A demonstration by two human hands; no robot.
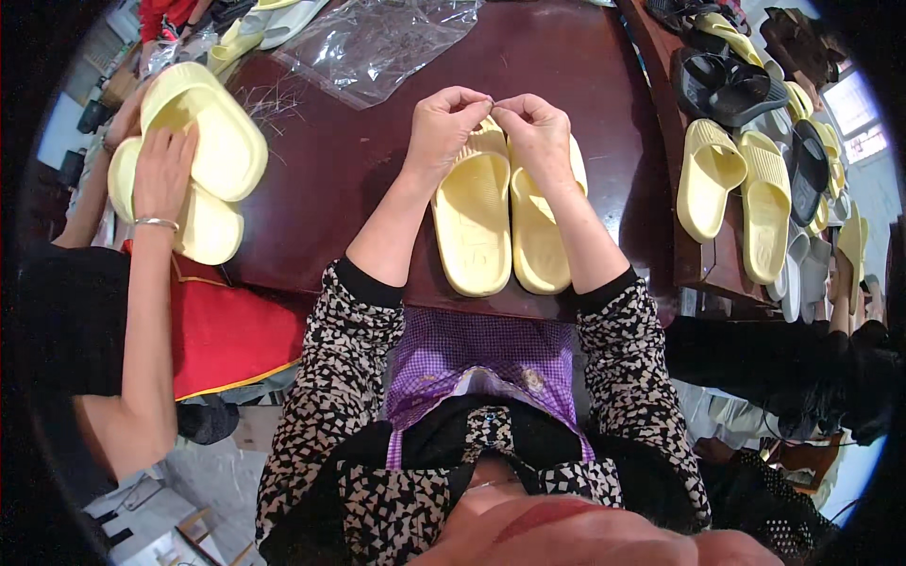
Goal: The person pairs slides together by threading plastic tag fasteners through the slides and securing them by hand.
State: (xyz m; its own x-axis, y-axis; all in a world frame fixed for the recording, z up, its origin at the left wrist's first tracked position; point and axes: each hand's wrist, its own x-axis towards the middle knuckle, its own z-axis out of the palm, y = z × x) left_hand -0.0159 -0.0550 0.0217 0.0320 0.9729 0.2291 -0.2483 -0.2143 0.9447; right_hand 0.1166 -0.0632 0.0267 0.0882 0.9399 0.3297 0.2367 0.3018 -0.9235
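Observation:
A pair of pale yellow slide slippers lies on the dark red table in front of me, soles down and side by side. One is the left slipper [474, 226], the other the right slipper [540, 241]. Over their toe ends, my left hand [445, 132] and my right hand [540, 140] meet, thumbs and fingers pinched together. Something tiny and dark shows between the fingertips, too small to name. My right hand and forearm cover part of the right slipper's strap.
Crumpled clear plastic film [377, 47] lies at the table's far side, with thin loose strands [269, 106] nearby. At left, a co-worker's hands [162, 174] hold yellow slippers [231, 141]. Yellow, black and grey slippers [766, 203] crowd the right side, beside another person's dark sleeve [755, 363].

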